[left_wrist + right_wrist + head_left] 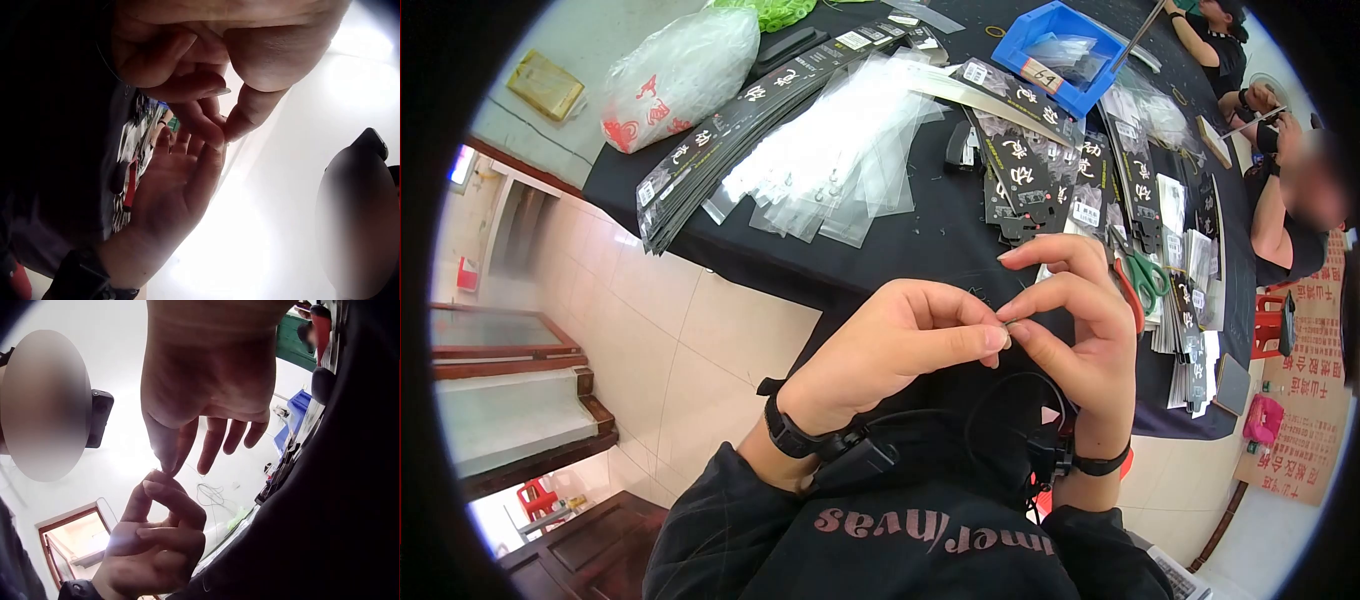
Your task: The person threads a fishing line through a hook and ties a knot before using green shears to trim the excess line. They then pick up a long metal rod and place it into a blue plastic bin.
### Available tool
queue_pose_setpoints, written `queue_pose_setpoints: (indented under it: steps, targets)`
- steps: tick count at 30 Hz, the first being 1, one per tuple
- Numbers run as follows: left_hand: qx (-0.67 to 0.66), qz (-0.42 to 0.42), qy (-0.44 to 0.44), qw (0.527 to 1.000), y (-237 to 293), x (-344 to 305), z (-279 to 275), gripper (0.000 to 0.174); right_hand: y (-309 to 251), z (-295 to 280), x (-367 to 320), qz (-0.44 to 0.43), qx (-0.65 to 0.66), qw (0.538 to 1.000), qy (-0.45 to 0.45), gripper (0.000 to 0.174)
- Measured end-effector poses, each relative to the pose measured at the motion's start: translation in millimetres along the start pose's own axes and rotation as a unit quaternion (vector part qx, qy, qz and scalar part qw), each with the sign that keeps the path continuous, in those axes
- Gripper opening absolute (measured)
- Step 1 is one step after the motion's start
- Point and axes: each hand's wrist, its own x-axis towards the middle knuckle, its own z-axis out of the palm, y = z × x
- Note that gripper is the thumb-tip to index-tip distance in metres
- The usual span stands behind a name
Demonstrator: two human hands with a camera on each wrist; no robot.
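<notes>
In front of the chest, my left hand (900,340) and right hand (1085,320) meet at the fingertips. The left thumb and forefinger pinch a tiny, thin greenish thing (1008,324), too small to tell its kind. From the other side, the right thumb and forefinger pinch at the same spot, the remaining right fingers spread apart. Both wrist views show the same meeting of fingertips, the left hand (175,37) with its other fingers curled in. The right hand (209,381) comes down from above in the right wrist view.
Clear plastic sleeves (840,150) and black printed cards (730,125) cover the black table. Green-handled scissors (1145,280) lie beside the right hand, near stacked packets (1195,290). A blue bin (1060,60) and a white plastic bag (685,80) stand farther back. Other people sit at the far right.
</notes>
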Motion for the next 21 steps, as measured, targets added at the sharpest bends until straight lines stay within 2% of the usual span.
queue_pose_setpoints:
  steps: [4,12,21]
  targets:
    - [-0.025,-0.011,-0.02,0.999,0.3,-0.9,-2.9,0.017,0.9,-1.9,0.7,-0.018,-0.023,1.0,-0.005,0.013]
    - [0.007,-0.01,-0.021,1.0,-0.2,0.3,-2.9,0.015,4.3,-4.1,-0.5,-0.046,-0.046,0.998,-0.013,0.013]
    - [0.06,0.015,0.019,0.998,-1.6,1.6,-2.2,0.011,1.7,-3.5,-1.6,-0.004,-0.032,0.999,-0.013,0.012]
